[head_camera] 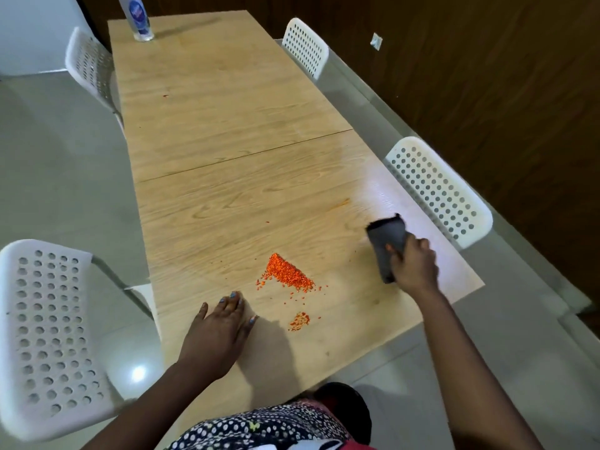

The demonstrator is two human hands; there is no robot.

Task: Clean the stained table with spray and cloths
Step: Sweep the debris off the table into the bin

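The long wooden table (227, 125) has white chairs (48, 319) around it and a pile of orange crumbs (289, 274) near this end. A clear bottle (138, 17) (I can't tell what is inside) stands at the far end. The left hand (220, 332) lies flat on the table, and the right hand (414, 267) grips a gray cloth (388, 245) beside the crumbs.

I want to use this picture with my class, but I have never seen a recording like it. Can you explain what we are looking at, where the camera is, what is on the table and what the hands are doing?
There is no machine here: a person wears a camera on the head, looking forward and down, so you see their own arms. The left hand rests flat on the wooden table. The right hand grips a folded dark grey cloth. Between them lies a heap of orange crumbs, with a smaller patch nearer the person. A clear bottle stands at the far end, and white perforated chairs surround the table.
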